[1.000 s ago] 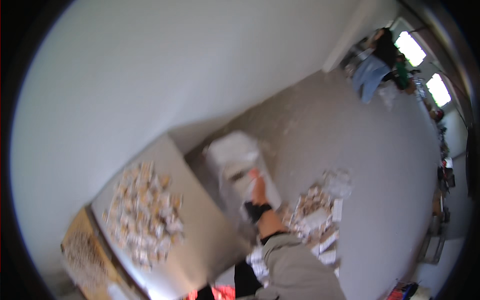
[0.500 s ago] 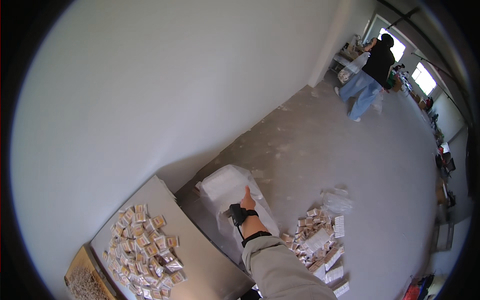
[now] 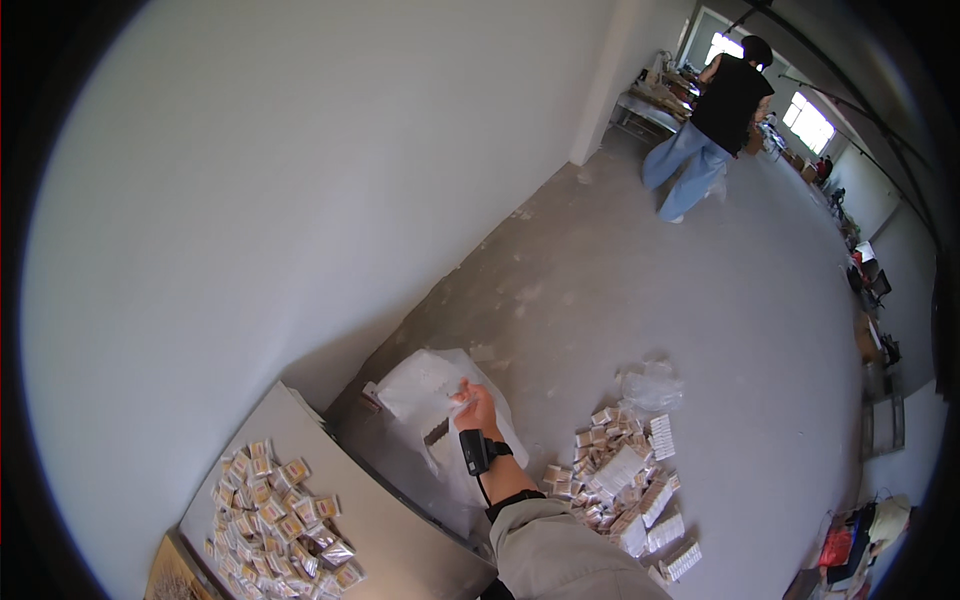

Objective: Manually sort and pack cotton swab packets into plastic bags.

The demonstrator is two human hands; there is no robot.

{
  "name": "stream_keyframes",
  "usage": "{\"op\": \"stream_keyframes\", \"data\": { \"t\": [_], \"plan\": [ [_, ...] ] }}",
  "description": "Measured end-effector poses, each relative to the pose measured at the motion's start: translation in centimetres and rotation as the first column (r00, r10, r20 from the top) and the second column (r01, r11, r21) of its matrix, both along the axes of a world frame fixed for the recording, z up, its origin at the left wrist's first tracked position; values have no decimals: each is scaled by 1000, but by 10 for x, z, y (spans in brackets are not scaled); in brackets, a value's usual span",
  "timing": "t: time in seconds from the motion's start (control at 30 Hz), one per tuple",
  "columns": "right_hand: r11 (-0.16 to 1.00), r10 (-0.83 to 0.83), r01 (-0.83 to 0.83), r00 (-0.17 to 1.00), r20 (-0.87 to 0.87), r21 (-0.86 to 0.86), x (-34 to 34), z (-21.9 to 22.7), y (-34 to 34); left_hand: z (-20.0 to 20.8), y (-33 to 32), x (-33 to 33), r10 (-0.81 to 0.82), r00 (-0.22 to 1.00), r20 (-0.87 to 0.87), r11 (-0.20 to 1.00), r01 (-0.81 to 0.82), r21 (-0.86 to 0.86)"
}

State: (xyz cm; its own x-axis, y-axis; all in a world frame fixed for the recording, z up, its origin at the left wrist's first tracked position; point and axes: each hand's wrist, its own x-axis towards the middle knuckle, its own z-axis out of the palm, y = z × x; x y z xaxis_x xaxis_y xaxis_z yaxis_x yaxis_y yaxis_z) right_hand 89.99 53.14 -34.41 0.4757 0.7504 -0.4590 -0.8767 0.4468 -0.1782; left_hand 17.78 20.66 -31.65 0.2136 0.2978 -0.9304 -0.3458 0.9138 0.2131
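Observation:
My right hand (image 3: 477, 408) reaches forward over a large translucent plastic bag (image 3: 408, 392), which stands on the floor beside a metal-topped table. Its fingers are curled in at the bag's upper part and seem to grip the film. Part of a brownish, ribbed thing (image 3: 437, 433) shows at the bag next to my wrist. A black device with a cable is strapped to that wrist. On the table top (image 3: 375, 510) lies a heap of small clear-wrapped packets (image 3: 275, 515) with yellowish labels. My left hand is out of view.
A pile of small boxes and white bundled stacks (image 3: 625, 470) lies on the floor to the right, with a crumpled clear bag (image 3: 650, 385) behind it. A wall (image 3: 330, 180) runs along the left. Farther off, a person (image 3: 725, 115) stands at a cluttered bench (image 3: 650, 105).
My right hand's fingers have curled inward, where the thumb stood up before. The view has swung to the right. The person far off has shifted stance by the bench.

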Motion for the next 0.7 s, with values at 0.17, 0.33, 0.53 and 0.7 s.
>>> {"op": "stream_keyframes", "data": {
  "t": [0.17,0.33,0.53,0.7],
  "plan": [
    [934,245,-230,969,21,-274,-6,53,-22,-19,8,12,-56,997,49,997,53,63],
    [916,281,-265,959,12,-301,24,70,-54,-40,25,30,-103,991,86,988,92,126],
    [820,556,-399,723,410,-409,52,123,-84,-36,36,28,-170,982,87,976,156,154],
    [796,603,-430,628,493,-426,84,153,-104,-38,54,21,-253,964,78,957,238,165]
  ]
}}
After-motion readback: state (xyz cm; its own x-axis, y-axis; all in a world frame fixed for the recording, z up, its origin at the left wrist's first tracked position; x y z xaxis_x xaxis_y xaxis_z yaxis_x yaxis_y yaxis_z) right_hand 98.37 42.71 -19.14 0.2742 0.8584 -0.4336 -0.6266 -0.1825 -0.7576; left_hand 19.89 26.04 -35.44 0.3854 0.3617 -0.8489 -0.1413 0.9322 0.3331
